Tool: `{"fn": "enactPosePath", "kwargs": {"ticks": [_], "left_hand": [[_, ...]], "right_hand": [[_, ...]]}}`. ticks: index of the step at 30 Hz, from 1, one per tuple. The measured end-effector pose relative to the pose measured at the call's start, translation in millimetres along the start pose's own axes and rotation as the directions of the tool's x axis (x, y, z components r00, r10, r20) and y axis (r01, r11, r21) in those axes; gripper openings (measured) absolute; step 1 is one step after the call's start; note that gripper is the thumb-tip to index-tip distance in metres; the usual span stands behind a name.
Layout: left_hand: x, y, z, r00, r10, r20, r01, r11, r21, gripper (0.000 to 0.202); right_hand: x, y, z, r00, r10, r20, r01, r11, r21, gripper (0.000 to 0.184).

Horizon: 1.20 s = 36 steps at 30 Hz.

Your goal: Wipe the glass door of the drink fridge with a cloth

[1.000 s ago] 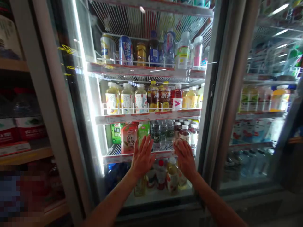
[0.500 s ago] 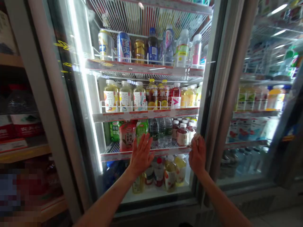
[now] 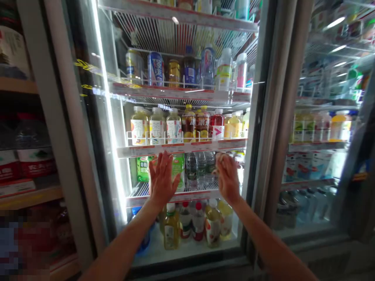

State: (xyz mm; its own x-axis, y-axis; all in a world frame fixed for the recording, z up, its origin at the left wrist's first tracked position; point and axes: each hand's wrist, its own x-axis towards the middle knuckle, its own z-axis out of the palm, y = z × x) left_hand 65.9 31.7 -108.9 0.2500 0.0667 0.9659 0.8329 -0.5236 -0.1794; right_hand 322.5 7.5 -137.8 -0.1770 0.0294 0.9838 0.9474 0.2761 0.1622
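My left hand [image 3: 162, 179] and my right hand [image 3: 227, 177] are raised with palms forward and fingers spread, in front of the glass door [image 3: 117, 117] of a lit drinks cooler. Neither hand holds anything. I cannot tell whether the palms touch the glass. Behind the left hand stands a pink-labelled juice carton, mostly hidden. Clear water bottles [image 3: 191, 171] stand between the hands. Below them, juice bottles with red and green caps [image 3: 191, 224] stand on the lowest shelf.
Wire shelves with price strips [image 3: 181, 148] hold cans and bottles above the hands. A metal door frame [image 3: 258, 117] separates this door from a second cooler door [image 3: 319, 125] on the right. Wooden shelves with red-and-white packages [image 3: 35, 166] stand on the left.
My right hand has moved back left from the door's right edge, and both hands are higher. The view has shifted slightly, and my left hand now covers the pink-labelled carton.
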Motion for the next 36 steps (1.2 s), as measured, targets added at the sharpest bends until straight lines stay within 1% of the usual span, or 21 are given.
{"fn": "enactPosePath", "kwargs": {"ticks": [1,3,5,7,9,11,12,13,15,17,19,21,23,25,26,27,29,31,32,34,36], "left_hand": [[2,-6,-1.8,1.0,-0.018,-0.016,0.018,1.0,0.015,0.072],[6,-15,-4.1,0.998,-0.05,-0.044,0.052,0.998,0.039,0.072],[9,-18,-3.8,0.996,-0.059,-0.06,0.062,0.997,0.048,0.072],[13,-14,-1.2,0.998,-0.046,-0.052,0.048,0.998,0.034,0.072],[17,-9,1.9,0.999,-0.034,-0.037,0.034,0.999,0.016,0.071],[20,-8,3.6,0.999,-0.032,-0.038,0.033,0.999,0.012,0.07],[21,-10,3.7,0.998,-0.037,-0.046,0.038,0.999,0.017,0.069],[21,-13,3.2,0.998,-0.041,-0.056,0.042,0.999,0.024,0.068],[20,-24,0.9,0.996,-0.052,-0.073,0.055,0.998,0.04,0.067],[19,-32,-1.5,0.995,-0.065,-0.074,0.069,0.996,0.055,0.067],[19,-36,-2.3,0.995,-0.071,-0.068,0.075,0.995,0.062,0.066],[21,-33,-0.9,0.995,-0.068,-0.073,0.073,0.996,0.059,0.065],[24,-29,1.0,0.994,-0.066,-0.084,0.07,0.996,0.052,0.064],[27,-28,1.2,0.995,-0.069,-0.075,0.073,0.996,0.051,0.063],[28,-29,0.3,0.995,-0.071,-0.066,0.075,0.996,0.056,0.063],[29,-32,-1.3,0.996,-0.071,-0.057,0.074,0.995,0.067,0.062],[30,-41,-5.9,0.997,-0.059,-0.05,0.064,0.993,0.095,0.062],[30,-50,-10.4,0.997,-0.049,-0.052,0.054,0.992,0.115,0.062],[30,-53,-11.9,0.998,-0.047,-0.051,0.053,0.992,0.116,0.062],[31,-56,-13.0,0.997,-0.056,-0.053,0.061,0.992,0.109,0.063],[32,-56,-12.6,0.997,-0.054,-0.063,0.061,0.992,0.108,0.063]], "right_hand": [[5,13,-2,0.994,0.084,-0.067,-0.086,0.996,-0.036,0.064],[18,36,-2,0.941,0.257,-0.219,-0.28,0.957,-0.079,0.062],[30,38,3,0.896,0.338,-0.287,-0.373,0.925,-0.074,0.062],[38,19,10,0.928,0.285,-0.241,-0.306,0.95,-0.054,0.063],[39,-9,15,0.983,0.136,-0.121,-0.139,0.99,-0.024,0.066],[37,-25,15,0.999,-0.029,-0.02,0.029,0.999,0.016,0.069],[36,-24,13,0.997,-0.074,0.002,0.074,0.997,0.024,0.069],[35,-18,11,0.997,-0.078,-0.006,0.078,0.997,0.018,0.069],[38,5,5,0.995,0.045,-0.094,-0.048,0.998,-0.03,0.067],[46,26,3,0.953,0.209,-0.217,-0.228,0.972,-0.063,0.064],[55,27,6,0.927,0.267,-0.262,-0.291,0.955,-0.057,0.064],[61,6,13,0.96,0.191,-0.203,-0.199,0.98,-0.021,0.067],[62,-23,18,0.994,0.048,-0.095,-0.045,0.999,0.03,0.07],[60,-39,20,0.997,-0.08,-0.019,0.081,0.994,0.068,0.072],[60,-39,19,0.994,-0.107,-0.006,0.108,0.992,0.07,0.072],[61,-34,18,0.995,-0.102,-0.019,0.103,0.993,0.058,0.072],[69,-13,16,0.994,0.014,-0.111,-0.013,1.0,0.009,0.071],[81,3,18,0.957,0.176,-0.231,-0.188,0.982,-0.031,0.07],[88,4,20,0.937,0.223,-0.268,-0.241,0.97,-0.034,0.07],[99,-9,27,0.943,0.206,-0.262,-0.218,0.976,-0.018,0.071],[103,-34,32,0.982,0.071,-0.177,-0.068,0.997,0.019,0.071]]}}
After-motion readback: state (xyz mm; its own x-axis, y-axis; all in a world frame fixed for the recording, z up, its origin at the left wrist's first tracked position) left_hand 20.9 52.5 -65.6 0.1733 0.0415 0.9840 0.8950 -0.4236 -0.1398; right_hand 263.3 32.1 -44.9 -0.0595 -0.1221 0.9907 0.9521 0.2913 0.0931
